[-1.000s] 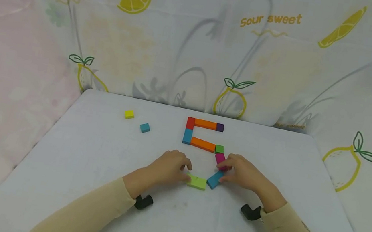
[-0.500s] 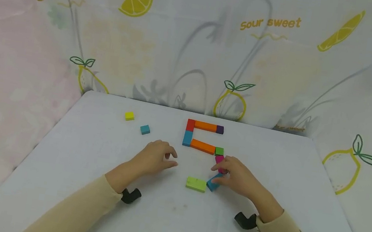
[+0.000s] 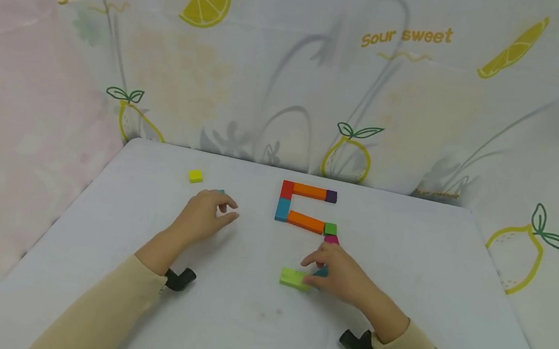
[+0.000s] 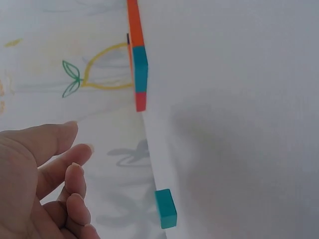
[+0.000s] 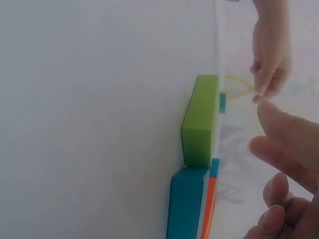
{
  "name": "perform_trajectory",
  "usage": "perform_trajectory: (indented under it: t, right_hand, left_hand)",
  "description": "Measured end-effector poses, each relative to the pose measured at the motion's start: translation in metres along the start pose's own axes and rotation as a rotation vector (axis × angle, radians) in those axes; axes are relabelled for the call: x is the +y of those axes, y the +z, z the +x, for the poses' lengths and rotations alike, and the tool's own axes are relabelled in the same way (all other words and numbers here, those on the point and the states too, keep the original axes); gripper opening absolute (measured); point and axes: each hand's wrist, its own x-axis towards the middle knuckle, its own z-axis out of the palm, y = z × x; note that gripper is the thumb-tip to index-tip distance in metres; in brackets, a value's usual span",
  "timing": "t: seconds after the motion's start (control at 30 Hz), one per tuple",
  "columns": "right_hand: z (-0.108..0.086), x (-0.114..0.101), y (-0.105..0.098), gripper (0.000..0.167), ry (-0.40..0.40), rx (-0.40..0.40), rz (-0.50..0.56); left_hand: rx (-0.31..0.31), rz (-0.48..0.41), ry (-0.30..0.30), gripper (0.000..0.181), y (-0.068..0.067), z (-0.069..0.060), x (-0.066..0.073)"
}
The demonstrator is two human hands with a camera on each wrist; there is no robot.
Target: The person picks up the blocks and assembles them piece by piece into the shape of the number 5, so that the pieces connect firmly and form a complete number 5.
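My left hand (image 3: 201,217) hovers with fingers loosely bent and nothing in them, near a small blue block (image 3: 222,191) that it mostly hides. The left wrist view shows that teal-blue block (image 4: 166,209) apart from the fingers. My right hand (image 3: 346,273), also holding nothing, is over the near end of a block row. Under it lie a light green block (image 3: 292,278) and a partly covered blue block (image 3: 321,272). In the right wrist view, the green block (image 5: 199,109) and blue block (image 5: 187,204) meet end to end, apart from the fingers.
Red (image 3: 287,189), blue (image 3: 282,210), orange (image 3: 306,222), purple (image 3: 331,196), green (image 3: 330,229) and magenta (image 3: 332,240) blocks continue the row on the white table (image 3: 233,326). A yellow block (image 3: 195,176) lies at the far left. A printed cloth (image 3: 275,64) hangs behind.
My left hand has left the light green block and moved left and away toward the small blue block. My right hand has shifted off the magenta block, slightly left and nearer. The blocks look unmoved.
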Motion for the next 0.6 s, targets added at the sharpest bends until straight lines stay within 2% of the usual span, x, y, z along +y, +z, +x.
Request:
perform_trajectory:
  t: [0.27,0.6]
  right_hand:
    - [0.002,-0.007,0.008,0.029,-0.008,-0.006,-0.035]
    - [0.004,-0.009,0.012,0.03,0.0,-0.021,-0.065]
  left_hand:
    - [0.054,-0.032,-0.105,0.027,-0.007,0.005,-0.019]
    - [0.01,-0.064,-0.235,0.039,-0.008,0.017,-0.042]
